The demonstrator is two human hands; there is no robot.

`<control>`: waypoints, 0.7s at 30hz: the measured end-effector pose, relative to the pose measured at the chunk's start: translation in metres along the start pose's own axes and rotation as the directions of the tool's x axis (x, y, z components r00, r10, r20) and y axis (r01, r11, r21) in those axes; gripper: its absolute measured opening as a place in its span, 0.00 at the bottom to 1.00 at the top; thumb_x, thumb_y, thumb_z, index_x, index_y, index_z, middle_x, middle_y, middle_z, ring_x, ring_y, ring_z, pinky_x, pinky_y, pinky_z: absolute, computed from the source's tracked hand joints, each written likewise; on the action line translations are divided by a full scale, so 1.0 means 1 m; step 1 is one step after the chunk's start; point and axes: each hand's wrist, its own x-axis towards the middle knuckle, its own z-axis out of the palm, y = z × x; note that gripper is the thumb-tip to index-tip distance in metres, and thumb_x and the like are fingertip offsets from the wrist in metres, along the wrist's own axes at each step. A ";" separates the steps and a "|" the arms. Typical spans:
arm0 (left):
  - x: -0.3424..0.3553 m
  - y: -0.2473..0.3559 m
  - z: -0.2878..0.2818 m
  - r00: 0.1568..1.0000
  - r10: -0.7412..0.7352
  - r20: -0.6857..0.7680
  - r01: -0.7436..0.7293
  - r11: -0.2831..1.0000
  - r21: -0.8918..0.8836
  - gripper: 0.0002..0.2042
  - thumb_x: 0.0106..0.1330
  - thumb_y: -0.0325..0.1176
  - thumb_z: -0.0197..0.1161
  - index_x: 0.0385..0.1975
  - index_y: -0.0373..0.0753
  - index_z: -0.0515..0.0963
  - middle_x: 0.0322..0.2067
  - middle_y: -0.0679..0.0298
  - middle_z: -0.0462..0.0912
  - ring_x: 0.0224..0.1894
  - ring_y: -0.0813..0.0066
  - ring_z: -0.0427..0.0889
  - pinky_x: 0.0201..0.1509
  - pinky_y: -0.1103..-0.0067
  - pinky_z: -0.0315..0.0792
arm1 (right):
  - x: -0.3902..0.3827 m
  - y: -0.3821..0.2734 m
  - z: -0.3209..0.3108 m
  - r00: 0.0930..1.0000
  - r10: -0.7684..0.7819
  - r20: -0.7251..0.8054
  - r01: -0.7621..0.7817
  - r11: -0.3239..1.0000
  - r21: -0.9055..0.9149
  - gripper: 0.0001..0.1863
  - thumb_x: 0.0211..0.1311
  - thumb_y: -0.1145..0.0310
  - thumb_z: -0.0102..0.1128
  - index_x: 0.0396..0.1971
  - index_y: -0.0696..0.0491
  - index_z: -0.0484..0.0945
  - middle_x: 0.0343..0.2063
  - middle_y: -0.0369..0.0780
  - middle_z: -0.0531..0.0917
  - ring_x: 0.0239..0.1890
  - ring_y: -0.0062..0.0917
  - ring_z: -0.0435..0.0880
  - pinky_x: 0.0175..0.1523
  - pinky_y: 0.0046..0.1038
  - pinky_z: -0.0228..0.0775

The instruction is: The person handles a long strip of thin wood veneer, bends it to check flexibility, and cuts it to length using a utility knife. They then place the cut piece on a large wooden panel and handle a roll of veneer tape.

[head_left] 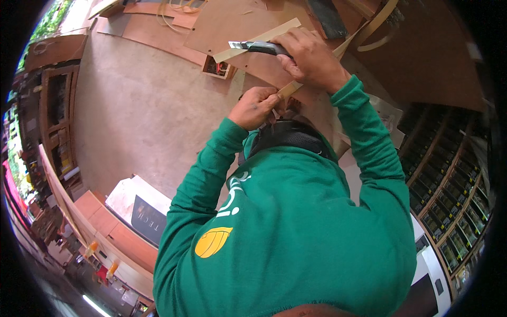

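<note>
Currently: right hand (312, 59) gripping black-and-grey slim cutter knife (268, 48), silver blade (237, 45) exposed | left hand (257, 107) pinching pale-tan flat strip (289, 89), blade apart from it | straight cream strip (278, 31) beneath knife, seemingly already cut | remaining work unclear

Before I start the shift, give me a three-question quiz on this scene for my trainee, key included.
1. Which grip has the utility knife?
2. True or false: the left grip is empty.
3. In the picture, where is the small open wooden box?
A) To the right of both sleeves
B) To the left of the knife-holding grip
C) Below the yellow emblem

Key:
1. The right grip.
2. False; it holds a pale strip.
3. B.
</note>
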 end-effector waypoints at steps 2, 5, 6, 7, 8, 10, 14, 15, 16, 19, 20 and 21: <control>0.004 0.000 -0.007 0.998 0.035 0.050 -0.037 0.998 0.047 0.17 0.82 0.41 0.54 0.38 0.34 0.82 0.30 0.68 0.81 0.32 0.79 0.76 0.39 0.80 0.72 | 0.003 -0.003 -0.003 0.995 0.094 -0.026 -0.091 0.990 0.104 0.13 0.70 0.63 0.59 0.48 0.52 0.82 0.44 0.48 0.85 0.50 0.46 0.84 0.56 0.47 0.74; 0.018 -0.021 -0.012 0.979 0.187 0.086 -0.196 0.975 0.108 0.18 0.81 0.40 0.54 0.38 0.31 0.82 0.30 0.63 0.82 0.33 0.74 0.78 0.41 0.73 0.75 | 0.015 -0.007 -0.023 0.952 0.283 -0.115 -0.235 0.919 0.318 0.14 0.74 0.61 0.54 0.47 0.54 0.81 0.42 0.50 0.84 0.48 0.49 0.83 0.56 0.49 0.74; 0.023 -0.026 -0.013 0.972 0.219 0.087 -0.229 0.965 0.129 0.18 0.81 0.39 0.54 0.38 0.29 0.82 0.29 0.60 0.82 0.33 0.71 0.79 0.41 0.69 0.76 | 0.016 -0.010 -0.032 0.908 0.399 -0.126 -0.315 0.850 0.423 0.14 0.74 0.61 0.57 0.48 0.55 0.81 0.41 0.50 0.83 0.46 0.51 0.83 0.54 0.50 0.74; 0.027 -0.030 -0.015 0.964 0.252 0.086 -0.262 0.953 0.149 0.17 0.80 0.38 0.54 0.38 0.28 0.82 0.28 0.56 0.83 0.32 0.67 0.80 0.41 0.65 0.77 | 0.019 -0.014 -0.039 0.911 0.377 -0.167 -0.308 0.892 0.330 0.14 0.74 0.61 0.58 0.48 0.56 0.81 0.41 0.50 0.83 0.46 0.50 0.83 0.53 0.49 0.75; 0.031 -0.033 -0.017 0.969 0.229 0.091 -0.243 0.947 0.211 0.18 0.79 0.38 0.55 0.38 0.27 0.81 0.27 0.48 0.82 0.32 0.57 0.82 0.43 0.62 0.77 | 0.022 -0.017 -0.045 0.915 0.348 -0.204 -0.299 0.925 0.233 0.14 0.74 0.61 0.60 0.48 0.56 0.81 0.41 0.50 0.83 0.45 0.50 0.84 0.52 0.48 0.75; 0.026 -0.014 -0.018 0.978 0.182 0.097 -0.204 0.932 0.301 0.17 0.77 0.38 0.55 0.36 0.27 0.82 0.28 0.44 0.83 0.32 0.51 0.83 0.43 0.61 0.78 | 0.024 -0.018 -0.049 0.945 0.194 -0.263 -0.213 0.976 -0.043 0.17 0.71 0.58 0.68 0.48 0.56 0.81 0.40 0.48 0.83 0.44 0.49 0.85 0.50 0.47 0.77; 0.021 -0.004 -0.014 0.961 0.268 0.060 -0.265 0.846 0.463 0.17 0.74 0.38 0.55 0.34 0.28 0.82 0.30 0.39 0.83 0.35 0.40 0.84 0.44 0.57 0.78 | 0.040 -0.028 -0.001 0.989 0.085 -0.121 -0.084 0.996 0.012 0.19 0.67 0.55 0.71 0.51 0.51 0.82 0.40 0.47 0.83 0.45 0.48 0.86 0.50 0.48 0.78; 0.018 -0.004 -0.011 0.961 0.278 0.012 -0.258 0.875 0.409 0.17 0.74 0.38 0.55 0.34 0.28 0.82 0.30 0.39 0.83 0.36 0.39 0.84 0.45 0.56 0.78 | 0.046 -0.040 0.007 0.995 0.096 -0.042 -0.094 0.994 0.055 0.19 0.66 0.55 0.71 0.51 0.49 0.83 0.40 0.47 0.83 0.45 0.48 0.86 0.50 0.48 0.79; 0.012 -0.003 -0.006 0.960 0.277 -0.038 -0.246 0.902 0.355 0.17 0.73 0.38 0.55 0.33 0.28 0.82 0.30 0.38 0.82 0.36 0.38 0.84 0.45 0.55 0.77 | 0.048 -0.050 0.014 0.994 0.104 0.039 -0.108 0.989 0.105 0.18 0.65 0.56 0.71 0.51 0.47 0.84 0.40 0.47 0.84 0.45 0.48 0.86 0.50 0.48 0.79; 0.012 -0.012 -0.001 0.942 0.321 -0.098 -0.258 0.878 0.403 0.18 0.73 0.39 0.55 0.33 0.27 0.81 0.31 0.37 0.81 0.37 0.35 0.83 0.45 0.54 0.77 | 0.056 -0.039 0.030 0.985 0.124 0.119 -0.131 0.990 0.047 0.15 0.64 0.57 0.72 0.49 0.42 0.87 0.39 0.46 0.85 0.44 0.47 0.88 0.50 0.48 0.81; 0.015 -0.014 0.000 0.933 0.346 -0.095 -0.269 0.849 0.454 0.19 0.74 0.40 0.54 0.33 0.27 0.81 0.31 0.36 0.81 0.37 0.34 0.83 0.46 0.54 0.77 | 0.059 -0.029 0.038 0.980 0.175 0.096 -0.181 0.982 0.060 0.13 0.65 0.56 0.72 0.46 0.43 0.88 0.39 0.45 0.86 0.44 0.46 0.89 0.48 0.47 0.83; 0.017 -0.017 0.001 0.938 0.325 -0.117 -0.241 0.858 0.453 0.19 0.74 0.40 0.54 0.33 0.27 0.81 0.30 0.36 0.80 0.37 0.34 0.82 0.45 0.54 0.76 | 0.060 -0.020 0.041 0.987 0.156 0.038 -0.157 0.987 0.026 0.14 0.65 0.55 0.72 0.47 0.43 0.88 0.39 0.45 0.86 0.44 0.46 0.89 0.48 0.47 0.84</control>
